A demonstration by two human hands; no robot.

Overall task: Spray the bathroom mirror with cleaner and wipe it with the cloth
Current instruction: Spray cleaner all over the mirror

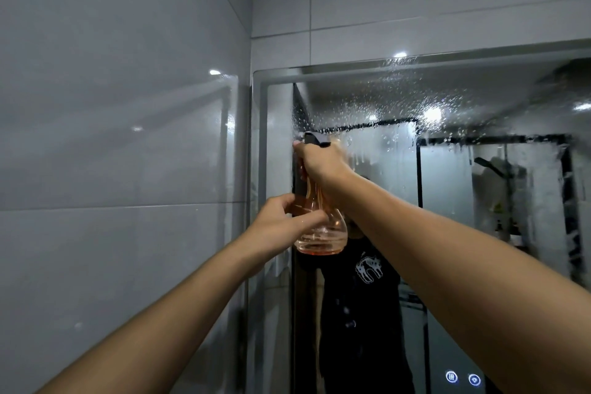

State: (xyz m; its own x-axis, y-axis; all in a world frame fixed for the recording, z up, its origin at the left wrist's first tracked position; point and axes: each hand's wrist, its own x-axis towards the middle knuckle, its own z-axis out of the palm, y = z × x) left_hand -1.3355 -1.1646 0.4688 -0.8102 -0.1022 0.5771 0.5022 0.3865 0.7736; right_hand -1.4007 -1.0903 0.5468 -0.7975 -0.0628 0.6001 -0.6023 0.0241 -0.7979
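At upper-left of bathroom mirror (447, 201) | step: spraying; droplets across top glass | right hand (319, 163) gripping trigger head, left hand (281, 227) holding spray bottle (323, 233) body | cloth unseen | next: likely cover lower glass, fetch cloth

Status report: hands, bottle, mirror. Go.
Right hand grips spray bottle at the trigger; left hand holds its body. Mirror wet with droplets up top. No cloth in view.

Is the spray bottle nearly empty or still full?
Nearly empty: the clear spray bottle shows only a thin orange layer at its base.
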